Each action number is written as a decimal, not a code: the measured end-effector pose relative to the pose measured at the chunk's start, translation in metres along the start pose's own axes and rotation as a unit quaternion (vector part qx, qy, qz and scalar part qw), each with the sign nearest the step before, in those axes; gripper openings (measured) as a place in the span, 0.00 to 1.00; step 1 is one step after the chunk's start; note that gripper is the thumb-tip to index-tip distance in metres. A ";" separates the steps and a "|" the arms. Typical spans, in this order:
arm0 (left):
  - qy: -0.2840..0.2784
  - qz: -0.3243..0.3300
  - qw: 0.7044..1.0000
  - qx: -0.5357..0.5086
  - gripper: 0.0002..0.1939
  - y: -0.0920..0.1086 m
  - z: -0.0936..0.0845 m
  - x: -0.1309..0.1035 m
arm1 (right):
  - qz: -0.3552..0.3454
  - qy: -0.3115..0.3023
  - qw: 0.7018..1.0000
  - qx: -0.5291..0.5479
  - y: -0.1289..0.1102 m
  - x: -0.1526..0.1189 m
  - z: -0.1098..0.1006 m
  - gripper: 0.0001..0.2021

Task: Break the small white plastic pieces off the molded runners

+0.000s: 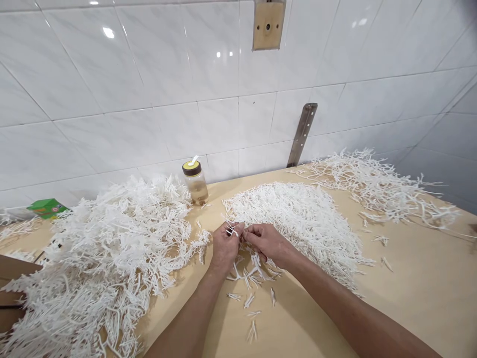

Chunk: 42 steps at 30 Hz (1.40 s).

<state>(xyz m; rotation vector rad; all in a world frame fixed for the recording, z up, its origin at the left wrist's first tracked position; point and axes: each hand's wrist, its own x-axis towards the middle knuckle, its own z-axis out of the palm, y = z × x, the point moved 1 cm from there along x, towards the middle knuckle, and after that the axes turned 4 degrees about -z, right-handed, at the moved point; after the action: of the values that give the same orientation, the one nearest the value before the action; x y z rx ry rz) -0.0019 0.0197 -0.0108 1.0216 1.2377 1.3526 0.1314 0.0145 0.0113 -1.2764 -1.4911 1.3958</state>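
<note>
White marbled wall tiles [160, 54] with small glints of light, above a pale wood-toned tabletop [417, 278].

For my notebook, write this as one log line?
left hand: holding white strand | right hand: close beside | white heap: beyond hands | bottle: upright

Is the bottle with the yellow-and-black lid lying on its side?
No, the bottle stands upright on the table, with its lid on top.

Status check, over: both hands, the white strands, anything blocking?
Left hand pinching white strands. Right hand close beside it, fingers bent, grip contents unclear. Loose short pieces below the hands; bottle standing behind, clear of both.
</note>
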 end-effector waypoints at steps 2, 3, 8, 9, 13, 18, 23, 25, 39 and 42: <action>0.001 -0.001 1.000 -0.004 0.16 0.001 0.000 0.000 | 0.001 0.007 1.000 -0.011 0.000 0.000 0.001 0.14; -0.001 -0.002 1.000 -0.005 0.16 0.001 0.000 0.000 | 0.000 0.013 1.000 -0.020 -0.001 -0.001 0.001 0.13; -0.010 -0.022 0.999 -0.028 0.17 0.004 0.002 -0.003 | -0.026 0.033 0.995 -0.088 -0.010 -0.005 0.000 0.10; -0.011 -0.030 0.999 -0.037 0.17 0.004 0.002 -0.004 | -0.030 0.036 0.994 -0.100 -0.013 -0.006 0.000 0.09; -0.019 -0.063 0.996 -0.060 0.18 0.009 0.005 -0.009 | -0.030 0.047 0.992 -0.117 -0.016 -0.008 -0.001 0.07; -0.055 -0.031 0.997 -0.052 0.19 0.019 0.004 -0.010 | 0.009 0.044 0.996 -0.076 -0.007 -0.003 -0.002 0.07; -0.073 -0.041 0.992 -0.090 0.17 0.023 -0.001 -0.005 | 0.002 0.055 0.998 -0.033 -0.003 0.002 -0.013 0.10; -0.076 -0.065 0.984 -0.145 0.18 0.022 -0.003 -0.002 | -0.011 0.074 0.997 -0.003 -0.004 0.002 -0.021 0.11; -0.041 -0.110 0.950 -0.290 0.19 0.025 -0.013 0.012 | -0.275 -0.122 0.905 -0.302 -0.035 -0.023 -0.044 0.16; -0.041 -0.110 0.947 -0.300 0.19 0.025 -0.014 0.013 | -0.288 -0.146 0.869 -0.374 -0.030 -0.024 -0.039 0.21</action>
<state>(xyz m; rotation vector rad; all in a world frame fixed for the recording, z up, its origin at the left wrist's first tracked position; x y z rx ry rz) -0.0207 0.0310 0.0116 0.4866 0.7699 1.3692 0.1690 0.0039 0.0499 -0.8912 -2.5181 0.6252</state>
